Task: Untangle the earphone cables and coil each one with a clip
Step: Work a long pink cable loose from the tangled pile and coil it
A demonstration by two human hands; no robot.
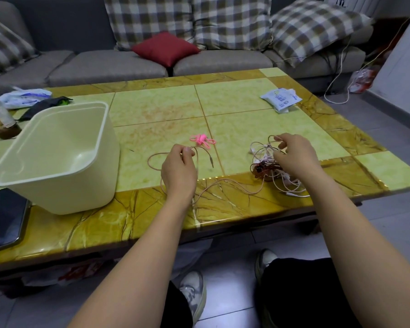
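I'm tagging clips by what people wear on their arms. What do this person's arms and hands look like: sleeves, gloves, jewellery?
Both arms are bare as far as the frame shows: no sleeve covers the left forearm or the right forearm. The left hand and right hand wear no gloves, and no watch, bracelet or ring is visible.

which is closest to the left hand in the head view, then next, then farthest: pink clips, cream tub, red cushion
1. pink clips, just beyond the left hand
2. cream tub, to its left
3. red cushion, on the sofa beyond the table
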